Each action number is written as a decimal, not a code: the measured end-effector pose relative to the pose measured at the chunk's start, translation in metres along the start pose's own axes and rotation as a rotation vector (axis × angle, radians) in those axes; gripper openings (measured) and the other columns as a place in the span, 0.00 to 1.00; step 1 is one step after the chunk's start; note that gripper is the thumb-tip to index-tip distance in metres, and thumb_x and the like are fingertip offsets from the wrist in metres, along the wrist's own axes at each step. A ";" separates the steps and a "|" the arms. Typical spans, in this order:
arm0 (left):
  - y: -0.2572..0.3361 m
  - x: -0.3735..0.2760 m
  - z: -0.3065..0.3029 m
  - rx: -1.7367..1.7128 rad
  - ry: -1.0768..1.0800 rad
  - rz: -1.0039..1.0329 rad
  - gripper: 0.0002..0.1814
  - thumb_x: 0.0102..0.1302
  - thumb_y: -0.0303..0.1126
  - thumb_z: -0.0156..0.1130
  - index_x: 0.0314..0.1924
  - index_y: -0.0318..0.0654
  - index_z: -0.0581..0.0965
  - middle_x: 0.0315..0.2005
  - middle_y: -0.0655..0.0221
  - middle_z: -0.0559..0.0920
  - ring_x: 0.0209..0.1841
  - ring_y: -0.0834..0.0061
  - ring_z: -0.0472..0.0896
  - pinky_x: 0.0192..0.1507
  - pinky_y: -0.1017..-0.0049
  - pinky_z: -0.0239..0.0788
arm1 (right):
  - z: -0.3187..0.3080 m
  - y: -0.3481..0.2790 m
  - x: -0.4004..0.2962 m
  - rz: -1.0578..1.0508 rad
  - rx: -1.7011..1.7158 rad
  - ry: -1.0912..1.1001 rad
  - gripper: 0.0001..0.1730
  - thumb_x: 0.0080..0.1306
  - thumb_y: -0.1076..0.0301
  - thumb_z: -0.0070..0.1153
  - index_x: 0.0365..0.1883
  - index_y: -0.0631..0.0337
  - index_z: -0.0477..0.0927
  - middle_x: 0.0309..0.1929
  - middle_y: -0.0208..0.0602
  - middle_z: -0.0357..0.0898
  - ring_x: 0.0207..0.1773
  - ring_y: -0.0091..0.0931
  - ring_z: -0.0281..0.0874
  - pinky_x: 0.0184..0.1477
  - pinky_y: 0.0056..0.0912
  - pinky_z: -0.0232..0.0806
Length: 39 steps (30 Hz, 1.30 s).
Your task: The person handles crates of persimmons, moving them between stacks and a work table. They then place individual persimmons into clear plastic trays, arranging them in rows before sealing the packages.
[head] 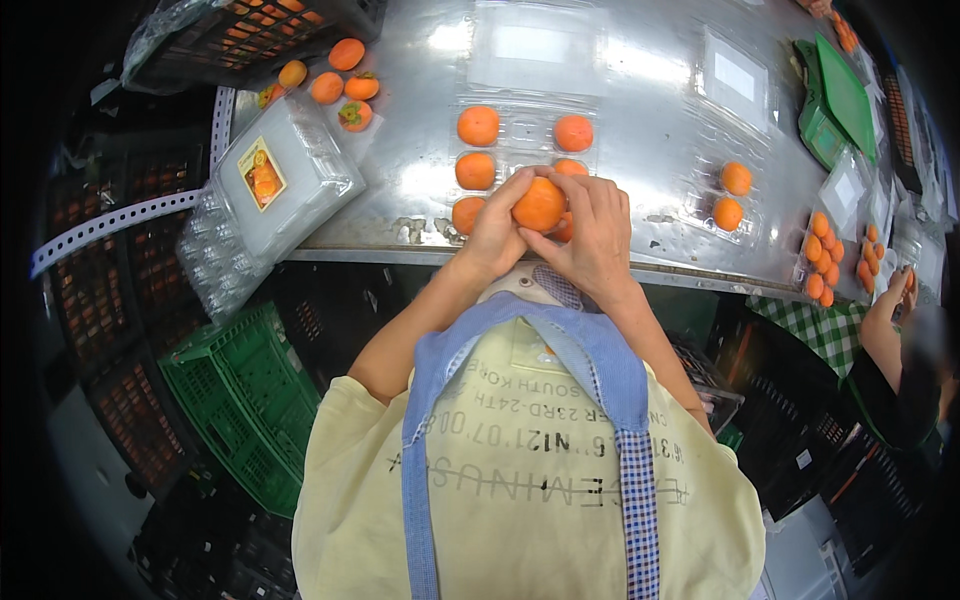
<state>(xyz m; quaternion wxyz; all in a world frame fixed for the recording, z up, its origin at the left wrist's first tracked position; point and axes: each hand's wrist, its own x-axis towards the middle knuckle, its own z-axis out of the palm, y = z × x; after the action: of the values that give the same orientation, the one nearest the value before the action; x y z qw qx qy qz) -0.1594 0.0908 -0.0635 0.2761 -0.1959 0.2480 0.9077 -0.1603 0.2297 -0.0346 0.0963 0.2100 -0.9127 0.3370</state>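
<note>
Between my left hand (495, 225) and my right hand (592, 232) an orange persimmon (539, 204) is held, gripped from both sides above the table's front edge. Directly beyond and partly beneath my hands lies a clear plastic clamshell tray (523, 135) with its lid (536, 45) folded back. Persimmons sit in its left column, among them a far-left persimmon (478, 125). More stand on its right side, such as a far-right persimmon (574, 133); the nearest ones there are partly hidden by my hands.
Left are loose persimmons (328, 88), a stack of clear clamshells (292, 157) and a black crate (255, 37) of fruit. To the right are a second clamshell (720, 180), a green scale (836, 97) and a co-worker's hand (892, 296). A green crate (247, 405) stands below.
</note>
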 end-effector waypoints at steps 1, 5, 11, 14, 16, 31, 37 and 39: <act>-0.003 0.002 0.003 0.043 -0.003 -0.005 0.20 0.74 0.45 0.39 0.55 0.38 0.68 0.51 0.62 0.74 0.52 0.70 0.74 0.52 0.67 0.69 | -0.002 0.003 -0.001 0.001 -0.003 -0.001 0.34 0.43 0.61 0.71 0.49 0.58 0.73 0.43 0.37 0.72 0.46 0.35 0.69 0.47 0.38 0.59; -0.016 0.010 0.015 0.233 0.019 0.096 0.23 0.74 0.46 0.37 0.60 0.38 0.65 0.55 0.63 0.71 0.57 0.71 0.71 0.56 0.68 0.65 | -0.011 0.021 -0.006 0.037 0.045 0.028 0.32 0.42 0.61 0.70 0.48 0.57 0.74 0.41 0.37 0.74 0.44 0.34 0.71 0.46 0.37 0.59; -0.018 0.002 0.020 0.432 0.021 0.116 0.22 0.74 0.43 0.42 0.61 0.37 0.65 0.52 0.64 0.72 0.50 0.73 0.73 0.52 0.71 0.65 | -0.043 0.092 -0.019 0.440 0.161 0.205 0.31 0.43 0.58 0.71 0.44 0.64 0.76 0.39 0.39 0.76 0.41 0.34 0.74 0.45 0.36 0.67; -0.020 0.001 0.020 0.516 -0.015 0.016 0.18 0.73 0.39 0.46 0.57 0.37 0.69 0.48 0.65 0.75 0.45 0.76 0.76 0.46 0.74 0.67 | -0.072 0.143 -0.018 0.576 0.055 0.365 0.31 0.45 0.55 0.71 0.43 0.65 0.77 0.39 0.40 0.76 0.40 0.32 0.76 0.43 0.34 0.69; -0.021 0.001 0.019 0.520 -0.003 0.030 0.15 0.72 0.36 0.47 0.54 0.38 0.71 0.45 0.66 0.76 0.42 0.77 0.76 0.44 0.76 0.67 | -0.094 0.174 -0.017 0.654 -0.026 0.424 0.31 0.46 0.53 0.70 0.43 0.64 0.77 0.39 0.41 0.76 0.40 0.32 0.76 0.44 0.35 0.69; -0.014 0.004 0.015 0.542 0.091 0.045 0.11 0.72 0.31 0.48 0.50 0.37 0.73 0.40 0.71 0.77 0.37 0.82 0.75 0.40 0.80 0.67 | -0.118 0.252 0.022 0.767 -0.412 0.402 0.32 0.45 0.44 0.64 0.36 0.66 0.80 0.36 0.46 0.79 0.38 0.40 0.78 0.42 0.43 0.69; -0.013 0.008 0.014 0.532 0.131 0.054 0.11 0.72 0.31 0.49 0.50 0.36 0.73 0.40 0.70 0.77 0.38 0.82 0.75 0.40 0.81 0.67 | -0.107 0.201 0.004 0.683 -0.359 0.336 0.31 0.45 0.46 0.64 0.36 0.65 0.80 0.35 0.44 0.79 0.38 0.39 0.77 0.42 0.42 0.65; -0.013 0.009 0.013 0.529 0.129 0.053 0.11 0.72 0.31 0.49 0.51 0.36 0.73 0.40 0.70 0.77 0.38 0.82 0.75 0.41 0.81 0.67 | -0.094 0.195 -0.003 0.623 -0.456 0.317 0.29 0.44 0.46 0.64 0.35 0.63 0.80 0.33 0.42 0.78 0.37 0.37 0.76 0.41 0.42 0.63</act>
<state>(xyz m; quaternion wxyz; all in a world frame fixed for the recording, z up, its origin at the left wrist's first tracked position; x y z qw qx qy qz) -0.1616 0.1118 -0.0619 0.2775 -0.1679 0.4987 0.8038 -0.2416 0.4254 -0.0765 0.1734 -0.1573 -0.9577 0.1675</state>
